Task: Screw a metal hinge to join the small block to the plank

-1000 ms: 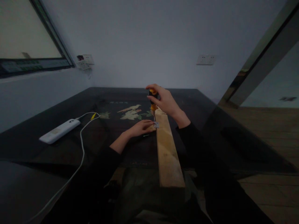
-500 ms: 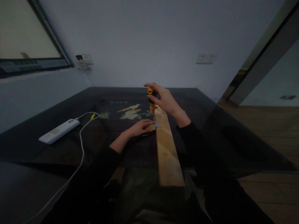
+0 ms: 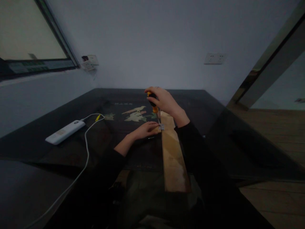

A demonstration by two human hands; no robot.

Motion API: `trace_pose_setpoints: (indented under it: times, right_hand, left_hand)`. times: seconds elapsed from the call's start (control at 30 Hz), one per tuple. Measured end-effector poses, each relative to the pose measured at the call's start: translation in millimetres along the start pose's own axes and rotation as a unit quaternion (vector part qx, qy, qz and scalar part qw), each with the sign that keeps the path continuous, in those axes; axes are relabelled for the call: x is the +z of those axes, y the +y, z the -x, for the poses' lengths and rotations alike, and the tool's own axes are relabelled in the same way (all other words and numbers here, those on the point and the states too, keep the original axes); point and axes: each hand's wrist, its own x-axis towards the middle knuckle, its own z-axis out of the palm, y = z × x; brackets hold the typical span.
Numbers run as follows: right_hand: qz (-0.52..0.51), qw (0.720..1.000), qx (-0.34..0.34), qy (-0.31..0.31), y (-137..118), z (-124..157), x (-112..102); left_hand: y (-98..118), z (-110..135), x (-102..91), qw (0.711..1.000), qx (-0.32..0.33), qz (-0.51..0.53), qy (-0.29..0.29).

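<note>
A yellow-and-black screwdriver (image 3: 154, 108) is gripped by its handle in my right hand (image 3: 165, 102), its top leaning left. The thin shaft runs down to a small silver metal hinge (image 3: 161, 127), where the tip meets it near the left part. This hinge lies across the left edge of a long wooden board (image 3: 173, 159) and a smaller wood piece (image 3: 156, 130) beside it. Fingers together, my left hand (image 3: 144, 129) presses at the hinge's left side, close to the screwdriver tip. Any screw under the tip is too small to make out.
The dark table (image 3: 138, 154) has a bird-and-flower picture on its top. A white power bank (image 3: 65, 132) with a white cable (image 3: 87, 149) lies at left. A small shiny item (image 3: 151, 138) is below my left hand. The board's near end overhangs the table edge.
The screwdriver has gone from nearly upright to leaning left at the handle, as my right hand tilted with it. My left hand stays at the hinge. The whole view shifted slightly.
</note>
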Motion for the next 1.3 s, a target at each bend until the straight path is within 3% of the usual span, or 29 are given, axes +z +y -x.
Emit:
trace_pose_setpoints:
  times: [0.2, 0.43, 0.67, 0.87, 1.07, 1.3]
  right_hand:
    - [0.040, 0.998, 0.039, 0.022, -6.1, 3.3, 1.4]
    - [-0.079, 0.996, -0.045, -0.018, -6.8, 0.9, 3.5]
    - [-0.017, 0.999, 0.008, 0.043, -9.7, -0.9, 17.9]
    - [-0.104, 0.993, -0.055, -0.001, -11.7, -1.3, 22.4]
    - [-0.013, 0.997, -0.008, 0.071, -16.9, 2.0, 27.9]
    - [-0.089, 0.995, -0.037, 0.017, -11.9, -0.5, 25.8]
  left_hand:
    - [1.3, 0.2, -1.1, 1.000, 0.004, 0.004, 0.000]
    - [6.2, -0.7, -3.1, 1.000, 0.011, 0.007, -0.003]
    - [3.7, -0.3, -1.1, 1.000, -0.007, 0.014, 0.007]
    - [3.4, -0.7, -0.3, 1.000, 0.004, 0.021, 0.010]
    - [0.1, -1.2, 1.0, 1.000, 0.007, 0.010, 0.012]
    - [2.3, 0.5, -0.8, 1.000, 0.012, 0.012, 0.013]
